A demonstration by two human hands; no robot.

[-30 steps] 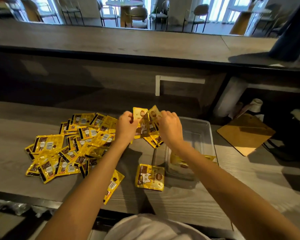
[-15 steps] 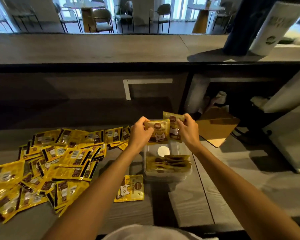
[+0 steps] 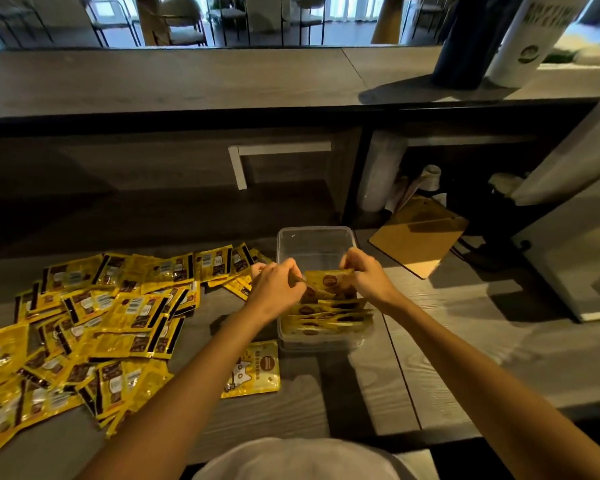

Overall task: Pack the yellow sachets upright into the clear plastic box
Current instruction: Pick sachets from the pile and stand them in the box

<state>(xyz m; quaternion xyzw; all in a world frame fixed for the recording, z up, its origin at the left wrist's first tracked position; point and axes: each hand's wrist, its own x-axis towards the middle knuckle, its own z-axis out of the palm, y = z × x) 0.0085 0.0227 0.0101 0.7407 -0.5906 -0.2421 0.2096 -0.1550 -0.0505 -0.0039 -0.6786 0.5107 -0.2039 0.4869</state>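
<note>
Both hands, left hand [image 3: 278, 285] and right hand [image 3: 365, 274], pinch held sachets [image 3: 329, 283], seating them upright behind the packed row in the clear box [image 3: 315, 233]. Next: release, reach left to the loose pile [image 3: 94, 317].

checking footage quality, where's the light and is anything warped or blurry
Head view: light falls brightest on the clipboard and glints off the loose sachets; hard shadows cross the table; wide-angle lens slants the white cylinder; nothing near is blurred.

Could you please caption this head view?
Left hand and right hand hold yellow sachets upright in clear box.
</note>
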